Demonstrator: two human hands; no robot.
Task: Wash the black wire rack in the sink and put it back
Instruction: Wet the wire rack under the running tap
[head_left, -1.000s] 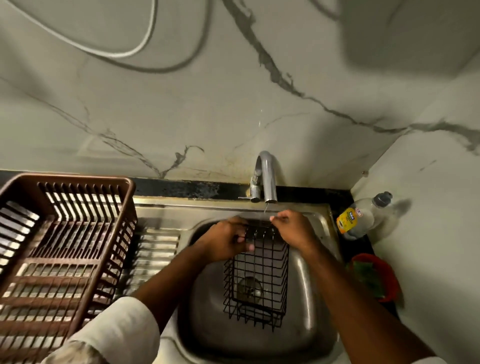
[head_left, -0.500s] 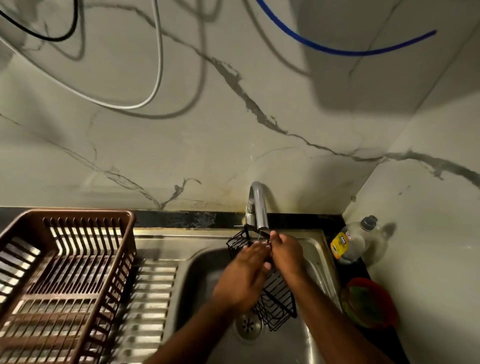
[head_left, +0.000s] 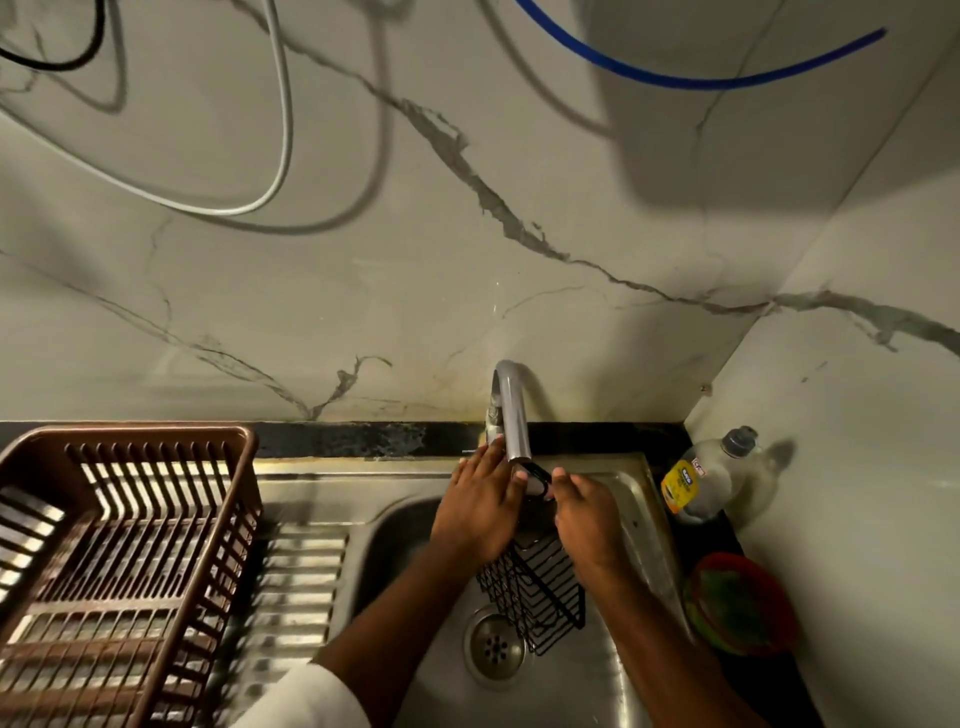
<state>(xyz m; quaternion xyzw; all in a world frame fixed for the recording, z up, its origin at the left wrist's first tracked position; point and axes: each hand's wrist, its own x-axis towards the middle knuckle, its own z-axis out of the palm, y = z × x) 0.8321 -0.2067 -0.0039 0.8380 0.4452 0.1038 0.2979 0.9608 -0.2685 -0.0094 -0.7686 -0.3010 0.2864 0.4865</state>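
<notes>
The black wire rack (head_left: 540, 597) hangs tilted over the steel sink (head_left: 631, 499), above the drain (head_left: 493, 647). Its black top hook (head_left: 540, 475) sits right under the tap spout (head_left: 511, 410). My right hand (head_left: 587, 519) grips the rack's upper right edge, thumb next to the hook. My left hand (head_left: 480, 512) lies over the rack's upper left. Its fingers stretch out to the tap's base and its thumb is near the hook. Whether this hand grips the rack is hidden.
A brown plastic dish basket (head_left: 119, 561) stands on the ribbed drainboard (head_left: 301, 587) to the left. At the right corner are a clear soap bottle (head_left: 701, 480) and a red bowl with a green scrubber (head_left: 737, 605). Cables hang on the marble wall behind.
The rack has been lifted from the basin up to the tap and turned on edge. Both hands rose with it, and the left hand's fingers now reach the tap's base.
</notes>
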